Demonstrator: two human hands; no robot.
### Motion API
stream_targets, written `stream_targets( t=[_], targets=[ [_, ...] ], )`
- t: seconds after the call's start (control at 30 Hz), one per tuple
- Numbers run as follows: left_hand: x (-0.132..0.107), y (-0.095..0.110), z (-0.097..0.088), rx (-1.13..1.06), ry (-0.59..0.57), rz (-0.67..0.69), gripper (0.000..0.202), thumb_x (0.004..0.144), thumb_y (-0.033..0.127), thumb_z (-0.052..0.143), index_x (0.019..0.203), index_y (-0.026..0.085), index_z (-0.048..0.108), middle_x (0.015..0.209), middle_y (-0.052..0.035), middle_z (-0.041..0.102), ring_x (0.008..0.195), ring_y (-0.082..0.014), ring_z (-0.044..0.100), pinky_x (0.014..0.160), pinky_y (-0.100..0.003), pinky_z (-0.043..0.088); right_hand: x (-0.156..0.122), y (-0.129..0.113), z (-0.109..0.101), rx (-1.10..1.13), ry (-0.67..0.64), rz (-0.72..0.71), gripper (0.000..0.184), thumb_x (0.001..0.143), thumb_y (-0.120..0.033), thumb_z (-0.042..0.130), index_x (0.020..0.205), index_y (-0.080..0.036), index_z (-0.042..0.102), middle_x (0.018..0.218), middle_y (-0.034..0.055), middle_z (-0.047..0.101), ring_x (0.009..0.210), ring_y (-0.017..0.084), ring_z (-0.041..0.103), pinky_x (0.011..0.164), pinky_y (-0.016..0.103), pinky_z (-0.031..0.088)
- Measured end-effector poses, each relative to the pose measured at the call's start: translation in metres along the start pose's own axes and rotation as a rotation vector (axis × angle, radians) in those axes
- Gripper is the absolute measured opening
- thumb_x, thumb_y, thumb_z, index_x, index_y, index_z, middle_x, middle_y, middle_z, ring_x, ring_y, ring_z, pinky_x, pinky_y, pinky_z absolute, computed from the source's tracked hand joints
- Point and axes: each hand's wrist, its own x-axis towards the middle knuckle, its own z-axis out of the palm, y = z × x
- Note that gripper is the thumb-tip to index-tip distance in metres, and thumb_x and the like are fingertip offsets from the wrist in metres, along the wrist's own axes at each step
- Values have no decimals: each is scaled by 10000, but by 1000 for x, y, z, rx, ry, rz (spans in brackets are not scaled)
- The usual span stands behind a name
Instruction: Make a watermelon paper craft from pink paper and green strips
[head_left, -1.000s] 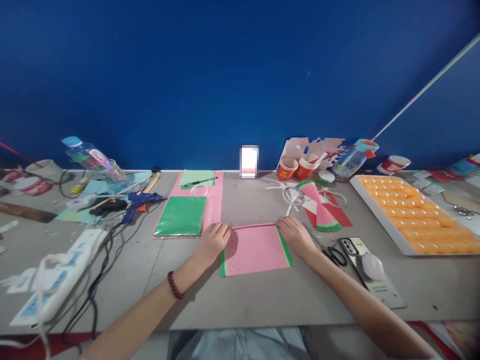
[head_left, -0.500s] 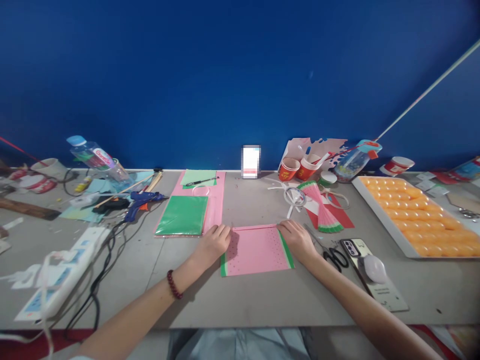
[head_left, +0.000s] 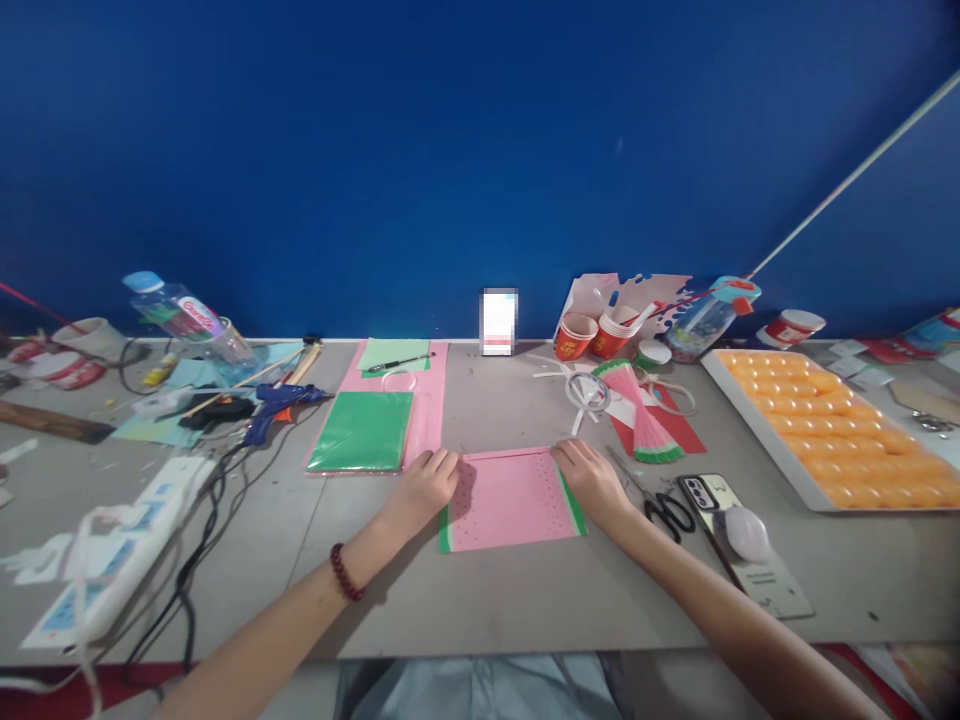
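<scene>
A pink sheet of paper (head_left: 510,505) with green side edges and small dark dots lies flat on the table in front of me. Its far edge is folded over in a narrow strip. My left hand (head_left: 433,485) closes on the far left corner, and my right hand (head_left: 589,478) on the far right corner, both with curled fingers pressed to the fold. To the right, behind the sheet, lies a pleated pink paper fan (head_left: 643,412) with green ends. Black-handled scissors (head_left: 670,515) rest beside my right wrist.
Left of the sheet are a green paper pack (head_left: 361,430), a blue glue gun (head_left: 281,405) and a white power strip (head_left: 124,550) with cables. On the right lie a phone (head_left: 742,545), red paper cups (head_left: 576,337) and a tray of orange balls (head_left: 840,430). A blue wall (head_left: 450,150) stands behind.
The view has shifted very slightly. Both hands keep the same hold on the pink sheet's folded edge, with no other visible difference.
</scene>
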Motion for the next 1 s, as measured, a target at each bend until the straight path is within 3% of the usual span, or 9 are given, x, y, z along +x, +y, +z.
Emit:
stream_targets(
  t=[0.17, 0.3, 0.47, 0.6, 0.83, 1.0],
  targets=[
    [7, -5, -18, -53, -28, -10, 181, 856, 24, 483, 865, 153, 610, 910, -85, 583, 876, -236, 515, 772, -366, 406, 1, 0, 2, 0, 1, 25, 215, 892, -38, 437, 909, -163, 612, 909, 101, 606, 831, 220, 534, 735, 314, 456],
    [33, -2, -33, -143, -4, -68, 145, 879, 115, 494, 831, 162, 623, 873, -76, 592, 919, -243, 515, 801, -365, 412, 0, 1, 3, 47, 35, 38, 211, 899, -47, 437, 930, -150, 619, 915, 104, 617, 846, 220, 551, 746, 315, 473],
    [83, 25, -33, -387, -1, -44, 166, 924, 168, 482, 894, 177, 645, 895, -52, 619, 905, -204, 546, 816, -334, 417, -2, 4, 7, 140, 90, 52, 248, 919, -84, 402, 967, -164, 632, 930, 102, 638, 867, 214, 577, 768, 326, 493],
    [107, 52, -23, -438, -22, -44, 232, 929, 148, 467, 767, 162, 633, 833, -59, 606, 794, -180, 557, 717, -301, 420, -2, 5, 10, 266, 129, 99, 267, 898, -94, 406, 962, -180, 651, 907, 84, 657, 864, 205, 602, 790, 331, 504],
    [104, 63, -13, -449, 3, -93, 202, 908, 100, 458, 796, 163, 614, 840, -47, 596, 781, -171, 564, 666, -284, 408, 4, 6, 3, 480, 183, 318, 294, 782, -95, 460, 970, -207, 657, 913, 67, 700, 879, 224, 632, 805, 365, 510],
    [95, 63, -15, -451, 26, -118, 187, 885, 66, 461, 832, 173, 606, 854, -41, 609, 749, -162, 575, 659, -277, 391, 7, 11, -2, 643, 161, 384, 164, 776, -183, 540, 902, -201, 644, 877, 63, 688, 832, 220, 638, 772, 351, 516]
  ],
)
